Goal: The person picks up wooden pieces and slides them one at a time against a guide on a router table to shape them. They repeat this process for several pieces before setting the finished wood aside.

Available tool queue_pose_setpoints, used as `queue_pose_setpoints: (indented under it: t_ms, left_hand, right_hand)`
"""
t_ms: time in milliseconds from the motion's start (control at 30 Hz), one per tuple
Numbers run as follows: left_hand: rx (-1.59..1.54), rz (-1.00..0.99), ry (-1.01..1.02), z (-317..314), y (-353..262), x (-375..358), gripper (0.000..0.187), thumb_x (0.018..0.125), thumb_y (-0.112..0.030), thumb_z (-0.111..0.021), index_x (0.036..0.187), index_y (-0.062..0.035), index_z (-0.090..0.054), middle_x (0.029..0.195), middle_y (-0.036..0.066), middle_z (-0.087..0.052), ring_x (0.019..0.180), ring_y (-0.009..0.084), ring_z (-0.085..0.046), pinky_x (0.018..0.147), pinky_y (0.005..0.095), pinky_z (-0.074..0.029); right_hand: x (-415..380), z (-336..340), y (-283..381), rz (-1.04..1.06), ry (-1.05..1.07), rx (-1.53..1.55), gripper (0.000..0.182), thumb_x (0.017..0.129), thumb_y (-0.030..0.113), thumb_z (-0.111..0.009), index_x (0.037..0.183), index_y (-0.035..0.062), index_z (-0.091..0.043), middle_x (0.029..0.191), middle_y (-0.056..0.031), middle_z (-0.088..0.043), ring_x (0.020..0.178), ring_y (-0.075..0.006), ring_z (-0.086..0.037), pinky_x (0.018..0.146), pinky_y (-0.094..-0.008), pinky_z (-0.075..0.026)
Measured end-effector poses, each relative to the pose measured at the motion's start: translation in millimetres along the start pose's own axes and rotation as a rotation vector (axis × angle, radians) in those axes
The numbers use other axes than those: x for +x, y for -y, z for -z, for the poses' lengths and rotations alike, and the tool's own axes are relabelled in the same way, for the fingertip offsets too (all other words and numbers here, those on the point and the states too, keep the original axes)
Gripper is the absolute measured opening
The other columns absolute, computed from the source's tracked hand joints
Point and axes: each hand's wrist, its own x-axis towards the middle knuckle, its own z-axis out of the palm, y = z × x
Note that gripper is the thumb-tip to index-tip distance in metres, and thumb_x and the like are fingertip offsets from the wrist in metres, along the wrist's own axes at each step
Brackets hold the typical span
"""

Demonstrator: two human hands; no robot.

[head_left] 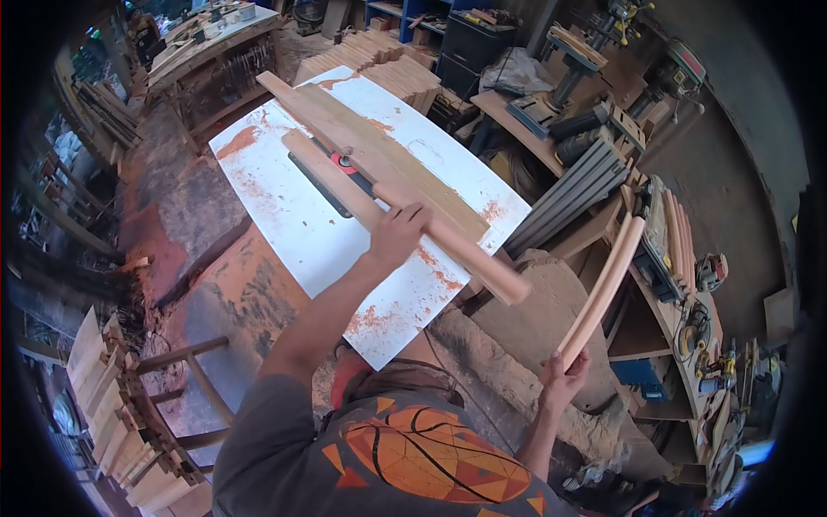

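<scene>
My left hand (401, 233) is closed over a length of wood on a white-topped router table (284, 233), its fingers curled over the top. The right-hand part of that wooden piece (478, 263) sticks out past the table's near right edge. Another strip of wood (332, 177) runs from under the hand toward a red-ringed cutter opening (345, 165). Behind lies a long flat board (388, 151). Off to the right, my right hand (565, 376) grips the lower end of a curved, rounded wooden piece (606, 280), held up clear of the table.
Orange sawdust is scattered over the tabletop. Behind it is a stack of shaped wooden pieces (370, 65). Drill presses (676, 73) and crowded shelves (663, 336) stand on the right. A large wooden slab (543, 302) is close by, and more cut pieces (121, 414) are stacked at lower left.
</scene>
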Motion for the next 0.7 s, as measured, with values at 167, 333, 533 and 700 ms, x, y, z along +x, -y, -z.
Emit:
queue_pose_setpoints:
  t_ms: [167,333,533,700]
  left_hand:
    - [0.092,-0.009,0.121,-30,36,-27,0.049,0.069,-0.018,-0.080,0.115,-0.0093,-0.065,0.121,0.004,-0.063,0.105,0.0268,-0.062,0.094,0.0377,-0.051]
    - [0.022,0.169,0.400,-29,23,-42,0.067,0.078,-0.031,-0.080,0.133,-0.0024,-0.054,0.142,0.023,-0.046,0.129,0.0421,-0.046,0.108,0.0500,-0.039]
    - [0.035,0.468,0.443,-43,-11,-50,0.109,0.080,-0.061,-0.071,0.150,0.0102,-0.027,0.156,0.035,-0.021,0.148,0.0494,-0.013,0.116,0.0676,-0.008]
    - [0.098,0.476,0.499,-57,-16,-49,0.125,0.080,-0.076,-0.061,0.149,0.0188,-0.018,0.158,0.040,-0.012,0.151,0.0499,-0.001,0.116,0.0697,0.001]
  right_hand:
    - [-13,-18,2,-0.015,0.078,-0.027,0.053,0.092,-0.001,-0.067,0.138,-0.0014,-0.041,0.120,-0.0139,-0.056,0.094,-0.0174,-0.062,0.072,-0.0305,-0.057]
    - [-19,-41,-10,-0.106,0.218,0.035,0.049,0.091,-0.004,-0.067,0.134,-0.0013,-0.044,0.112,-0.0109,-0.060,0.088,-0.0123,-0.062,0.069,-0.0256,-0.053]
    - [-21,-38,-32,-0.026,0.405,-0.104,0.052,0.090,-0.001,-0.069,0.136,-0.0016,-0.044,0.114,-0.0115,-0.061,0.100,-0.0183,-0.062,0.084,-0.0307,-0.052]
    - [-20,-8,-33,-0.048,0.498,-0.160,0.056,0.089,-0.001,-0.070,0.139,-0.0048,-0.045,0.119,-0.0155,-0.063,0.113,-0.0242,-0.062,0.098,-0.0347,-0.049]
